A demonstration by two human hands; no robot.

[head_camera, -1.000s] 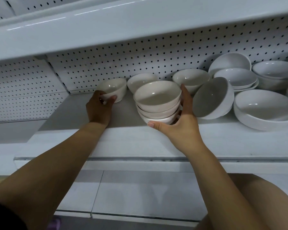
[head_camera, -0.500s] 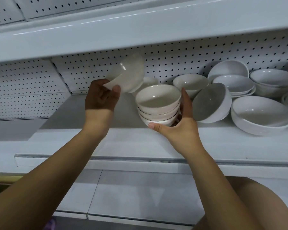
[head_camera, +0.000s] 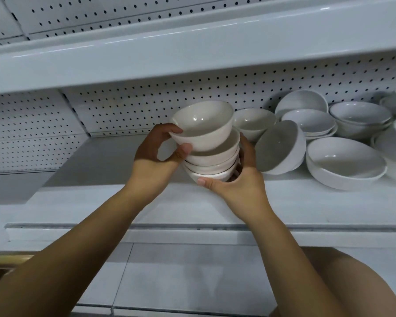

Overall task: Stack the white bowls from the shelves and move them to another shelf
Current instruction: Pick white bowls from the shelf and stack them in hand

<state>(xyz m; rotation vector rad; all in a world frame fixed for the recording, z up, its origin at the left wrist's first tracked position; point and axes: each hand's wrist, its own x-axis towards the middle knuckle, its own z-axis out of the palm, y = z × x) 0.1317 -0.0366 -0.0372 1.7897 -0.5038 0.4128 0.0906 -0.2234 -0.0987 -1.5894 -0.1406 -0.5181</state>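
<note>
We swing the bowl (head_camera: pixel 204 126) across onto the stack (head_camera: pixel 213 162) (tilted, not nested); left grip (head_camera: pixel 153 156) pinches it, right grip (head_camera: pixel 238 181) clasps the stack.

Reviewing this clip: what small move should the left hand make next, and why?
Probably level the bowl and lower it into the stack. The left hand holds it tilted over the top of the stack, which the right hand steadies on the shelf.

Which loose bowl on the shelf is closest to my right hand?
The bowl tipped on its side, just right of your right hand, its opening facing it. The other loose bowls sit farther back or right.
</note>
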